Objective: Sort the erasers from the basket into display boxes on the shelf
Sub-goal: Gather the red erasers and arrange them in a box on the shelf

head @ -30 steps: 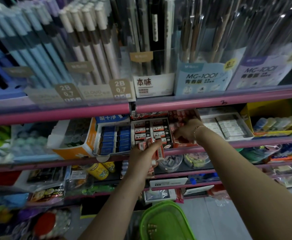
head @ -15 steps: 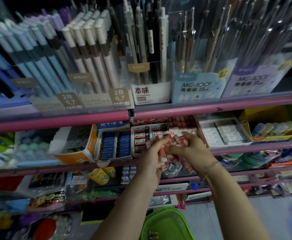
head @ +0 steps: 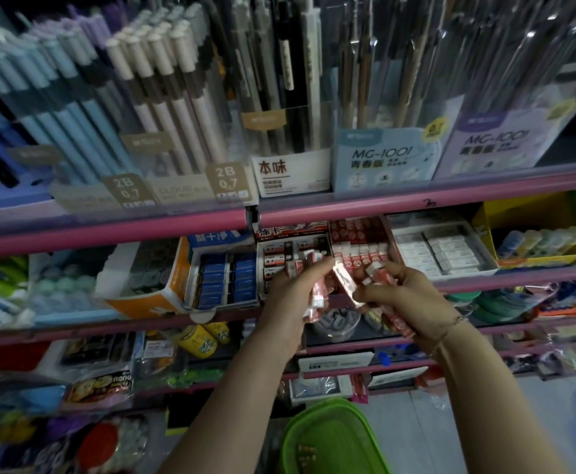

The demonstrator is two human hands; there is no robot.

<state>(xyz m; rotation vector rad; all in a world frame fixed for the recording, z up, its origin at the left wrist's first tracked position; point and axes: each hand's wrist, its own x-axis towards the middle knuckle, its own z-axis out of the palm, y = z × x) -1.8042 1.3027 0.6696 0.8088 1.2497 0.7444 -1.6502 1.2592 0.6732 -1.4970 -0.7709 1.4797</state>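
- Head view, centre of the frame: the left hand (head: 288, 295) grips a small bunch of pink-and-white wrapped erasers (head: 315, 295), fingers curled round them, in front of the middle shelf (head: 108, 232).
- Just right of it, the right hand (head: 404, 294) pinches more of the same erasers, one at the fingertips and another long one lying under the palm; both hands are clenched on stock, neither is free.
- Directly behind the hands, the red display box (head: 360, 241) already holds a row of matching red-and-white erasers along its front, so part of the sorting looks done. There seems to be room in it yet, though the hands cover its near edge.
- To its left the black-and-red eraser box (head: 279, 254) and the blue eraser box (head: 225, 278) look well filled; the white eraser box (head: 440, 251) to the right likewise.
- Bottom centre: the green basket (head: 331, 436) shows only a few small erasers inside, near its left wall, so I judge little is left there.
- Left to do: set down both handfuls, then clear the basket.
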